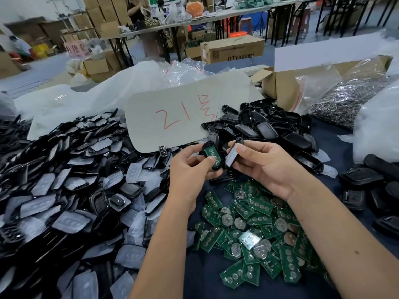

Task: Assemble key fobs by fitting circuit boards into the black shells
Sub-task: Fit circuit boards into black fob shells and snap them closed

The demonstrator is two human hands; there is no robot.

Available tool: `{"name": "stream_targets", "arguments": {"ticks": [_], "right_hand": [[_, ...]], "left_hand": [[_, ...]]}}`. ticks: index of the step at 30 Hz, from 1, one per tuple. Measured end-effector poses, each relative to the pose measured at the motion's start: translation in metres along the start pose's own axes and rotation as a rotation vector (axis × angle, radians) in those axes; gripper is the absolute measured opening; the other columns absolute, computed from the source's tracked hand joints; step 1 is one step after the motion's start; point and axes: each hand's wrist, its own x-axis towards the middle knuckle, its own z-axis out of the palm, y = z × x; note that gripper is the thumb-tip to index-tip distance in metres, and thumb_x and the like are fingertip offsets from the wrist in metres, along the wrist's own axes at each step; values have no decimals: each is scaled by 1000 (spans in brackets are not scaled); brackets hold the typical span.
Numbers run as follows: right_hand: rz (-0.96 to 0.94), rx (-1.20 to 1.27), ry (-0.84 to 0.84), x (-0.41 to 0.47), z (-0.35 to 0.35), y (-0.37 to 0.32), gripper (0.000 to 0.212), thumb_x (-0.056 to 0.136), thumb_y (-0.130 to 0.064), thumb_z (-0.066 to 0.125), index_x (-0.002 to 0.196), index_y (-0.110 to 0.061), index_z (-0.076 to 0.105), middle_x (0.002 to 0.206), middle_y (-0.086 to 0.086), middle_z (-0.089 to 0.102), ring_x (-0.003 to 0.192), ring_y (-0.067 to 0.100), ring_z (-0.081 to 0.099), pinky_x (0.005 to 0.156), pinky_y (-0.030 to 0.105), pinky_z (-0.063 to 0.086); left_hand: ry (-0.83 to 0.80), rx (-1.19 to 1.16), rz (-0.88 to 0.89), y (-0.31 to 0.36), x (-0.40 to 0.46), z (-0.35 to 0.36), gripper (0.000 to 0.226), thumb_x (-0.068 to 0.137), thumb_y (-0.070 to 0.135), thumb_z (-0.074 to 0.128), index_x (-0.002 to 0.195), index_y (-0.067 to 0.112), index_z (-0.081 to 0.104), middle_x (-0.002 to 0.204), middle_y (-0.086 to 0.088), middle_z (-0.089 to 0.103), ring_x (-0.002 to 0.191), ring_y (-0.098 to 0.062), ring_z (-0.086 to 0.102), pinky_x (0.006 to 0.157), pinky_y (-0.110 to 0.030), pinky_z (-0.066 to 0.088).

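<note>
Board in shell: a green circuit board sits in an open black shell, held above the table between the two heaps; the left thumb lies across its lower end.
Handling of the board: probably light, thin and stiff; likely to crack or lose parts if bent, so best pressed flat with a thumb pad and taken by its long edges.
Handling of the shell: glossy plastic, likely slippery and a little springy at the rim; hold it by the side walls so the cavity stays free.
Left hand: fingers curled under the shell, thumb on top, gripping it.
Right hand: pinches a second shell half, tilted on edge just beside the first.
Loose boards: a green heap under the right forearm, some with round coin cells.
Bagged shells: a big pile at left, in clear sleeves.
Bare shells: a pile behind the hands.
Card: grey, marked in red, lying on the piles.
Carton: behind, with a bag of metal rings.
</note>
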Motion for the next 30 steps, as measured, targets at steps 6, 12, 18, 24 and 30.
{"name": "stream_targets", "arguments": {"ticks": [6, 12, 18, 24, 30], "right_hand": [[26, 0, 16, 0, -1, 0, 43, 79, -14, 75, 116, 6, 72, 106, 16, 74, 96, 23, 71, 76, 28, 62], [40, 2, 18, 2, -3, 2, 38, 74, -15, 79, 106, 4, 75, 97, 14, 76, 87, 19, 72, 74, 27, 62], [36, -7, 26, 5, -6, 4, 42, 72, -17, 81, 108, 5, 76, 100, 15, 76, 88, 20, 73, 73, 27, 61], [20, -37, 58, 7, -5, 6, 35, 70, -18, 82, 100, 1, 78, 95, 12, 79, 84, 17, 75, 73, 26, 61], [-49, -134, 167, 6, 1, 10, 34, 65, -20, 86, 93, -2, 80, 90, 13, 79, 77, 16, 75, 68, 25, 61]], "left_hand": [[-2, 11, 8, -2, 0, -1, 35, 89, -1, 77, 117, 18, 72, 90, -23, 69, 68, -21, 74, 72, -37, 65], [10, 15, 11, -5, 0, 2, 37, 89, -3, 76, 122, 12, 70, 98, -27, 71, 77, -26, 77, 70, -37, 65], [4, 29, 22, -5, 1, 2, 38, 88, -3, 76, 124, 10, 70, 88, -19, 71, 74, -20, 76, 70, -37, 65], [-4, 63, 45, -5, -2, 4, 19, 88, 2, 79, 103, 11, 72, 85, -10, 78, 74, -25, 78, 69, -34, 65], [-5, 225, 202, -5, -9, 13, 11, 84, 9, 86, 89, 12, 76, 80, -5, 77, 75, -18, 77, 66, -30, 64]]}}
